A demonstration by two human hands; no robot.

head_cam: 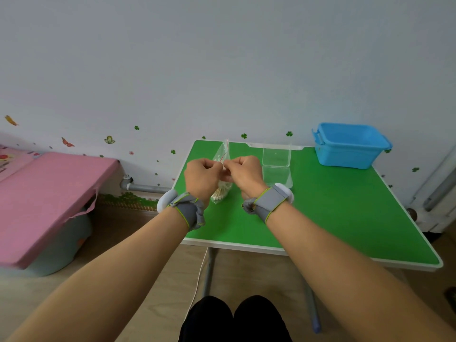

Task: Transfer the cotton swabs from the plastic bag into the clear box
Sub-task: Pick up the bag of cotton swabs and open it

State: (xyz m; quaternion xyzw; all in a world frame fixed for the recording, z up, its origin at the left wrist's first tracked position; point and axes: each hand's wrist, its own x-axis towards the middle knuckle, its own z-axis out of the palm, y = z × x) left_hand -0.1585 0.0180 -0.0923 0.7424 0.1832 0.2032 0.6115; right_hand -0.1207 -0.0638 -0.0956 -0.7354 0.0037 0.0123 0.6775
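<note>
A clear plastic bag (222, 154) with a red zip strip hangs upright above the green table (333, 213). Cotton swabs (220, 192) with wooden stems lie bunched at its bottom. My left hand (202, 177) and my right hand (245, 174) both pinch the bag near its top, fingers closed on the plastic, thumbs almost touching. The clear box (276, 166) stands just right of my right hand, open at the top, and looks empty.
A blue plastic bin (350, 145) sits at the table's far right corner against the wall. A pink pad (47, 201) lies over a tub to the left of the table. A grey pipe (143, 186) runs along the wall base.
</note>
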